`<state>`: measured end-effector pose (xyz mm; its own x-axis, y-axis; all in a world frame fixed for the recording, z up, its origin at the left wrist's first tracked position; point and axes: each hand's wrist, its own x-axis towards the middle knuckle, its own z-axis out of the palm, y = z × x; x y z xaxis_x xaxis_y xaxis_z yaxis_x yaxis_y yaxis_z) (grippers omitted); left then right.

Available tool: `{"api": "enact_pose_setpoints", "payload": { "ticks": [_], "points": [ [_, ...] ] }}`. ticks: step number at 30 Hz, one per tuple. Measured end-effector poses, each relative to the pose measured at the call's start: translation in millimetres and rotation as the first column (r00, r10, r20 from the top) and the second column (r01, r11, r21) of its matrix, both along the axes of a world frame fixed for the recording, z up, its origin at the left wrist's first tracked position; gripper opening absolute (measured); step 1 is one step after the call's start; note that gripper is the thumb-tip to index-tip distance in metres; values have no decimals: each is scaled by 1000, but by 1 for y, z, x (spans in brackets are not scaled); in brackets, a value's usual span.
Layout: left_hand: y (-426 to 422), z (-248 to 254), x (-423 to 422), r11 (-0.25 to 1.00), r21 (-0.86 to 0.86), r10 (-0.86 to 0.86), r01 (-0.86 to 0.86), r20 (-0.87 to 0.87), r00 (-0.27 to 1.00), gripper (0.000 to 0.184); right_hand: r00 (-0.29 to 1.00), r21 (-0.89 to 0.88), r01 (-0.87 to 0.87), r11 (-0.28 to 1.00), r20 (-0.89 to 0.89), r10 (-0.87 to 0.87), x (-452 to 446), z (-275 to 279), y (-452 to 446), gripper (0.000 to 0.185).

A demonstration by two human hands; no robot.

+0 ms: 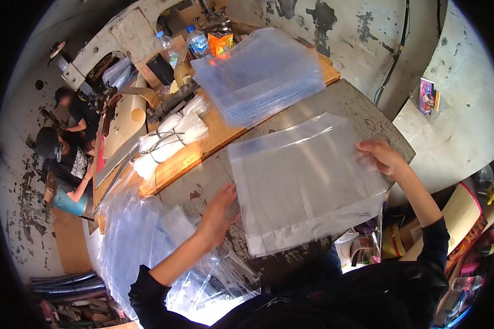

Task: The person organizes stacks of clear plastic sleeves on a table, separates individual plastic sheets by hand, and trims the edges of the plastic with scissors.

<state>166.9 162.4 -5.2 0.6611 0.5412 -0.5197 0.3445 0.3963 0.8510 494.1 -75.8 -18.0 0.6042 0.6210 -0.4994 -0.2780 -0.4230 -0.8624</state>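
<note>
A clear plastic sleeve (307, 186) lies in front of me on the worn dark tabletop, its near edge reaching towards my body. At its right edge, my right hand (381, 156) is closed, with the plastic between thumb and fingers. My left hand (217, 216) is by the left edge; its thumb and fingers are apart, and the fingertips are at or just touching the plastic. Beyond the sleeve sits a neat stack of similar clear sleeves (263, 77). A loose, overlapping heap of clear plastic (142, 236) spreads below and left of my left hand.
White bundles tied with black cord (170, 137) lie on the wooden board (203, 156). Water bottles (197, 41), an orange packet (220, 44) and a dark phone (160, 71) are at the back. Two people (66, 159) sit far left. Rolled material (455, 214) stands at right.
</note>
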Motion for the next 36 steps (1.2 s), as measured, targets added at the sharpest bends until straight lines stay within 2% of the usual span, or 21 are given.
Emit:
{"api": "enact_pose_setpoints", "payload": {
  "ticks": [3, 5, 6, 8, 9, 11, 12, 14, 18, 20, 28, 30, 31, 33, 34, 36],
  "points": [
    [6, -2, -1, 994, -96, -37, 43, 59, 998, 56, 990, -16, -134, 991, -35, 133, -6, 2, 2, 46],
    [6, -1, 0, 994, -106, -31, 40, 88, 996, 53, 989, 128, -147, 981, -13, 150, -22, 15, 3, 45],
    [7, -1, -4, 994, -106, -26, 36, 92, 995, 53, 988, 127, -152, 980, -9, 154, -24, 19, -1, 45],
    [15, 0, -11, 979, -199, -13, 50, 184, 983, 50, 999, 316, -31, 948, 21, 26, -18, 26, -17, 39],
    [16, 7, -14, 979, -197, -19, 58, 197, 980, 50, 999, 316, -30, 948, 34, 20, -16, 28, -28, 39],
    [11, 28, -31, 997, -59, -41, 57, 239, 970, 46, 967, 412, 195, 890, 72, -246, -16, 25, -57, 42],
    [13, 30, -42, 996, -60, -44, 60, 244, 969, 46, 965, 412, 196, 890, 78, -249, -16, 19, -71, 42],
    [16, 31, -67, 1000, -26, 6, 3, 320, 947, 44, 884, 460, 434, 775, -52, -464, -14, 1, -93, 43],
    [0, 47, -91, 999, 25, 16, -23, 256, 966, 43, 805, 467, 565, 680, -134, -577, -3, -36, -111, 44],
    [-8, 47, -98, 998, -16, 62, -60, 259, 964, 41, 716, 474, 665, 577, -186, -673, 3, -54, -104, 49],
    [-37, 42, -123, 985, -88, 167, -148, 272, 948, 36, 776, 549, 556, 624, -73, -626, 0, -51, -51, 46],
    [-43, 38, -136, 978, -90, 208, -190, 282, 937, 36, 690, 646, 598, 475, -114, -714, -17, -49, -41, 43],
    [-46, 36, -142, 968, -97, 250, -231, 289, 924, 36, 688, 646, 600, 471, -115, -717, -22, -48, -38, 43],
    [-52, 33, -151, 957, -108, 288, -268, 310, 906, 33, 583, 616, 676, 404, -113, -804, -29, -47, -34, 40],
    [-55, 31, -156, 951, -117, 310, -287, 328, 893, 34, 583, 613, 678, 405, -113, -805, -23, -50, -38, 40],
    [-59, 27, -162, 941, -129, 337, -312, 342, 877, 34, 731, 568, 570, 594, -20, -682, -3, -55, -51, 39]
  ]
}}
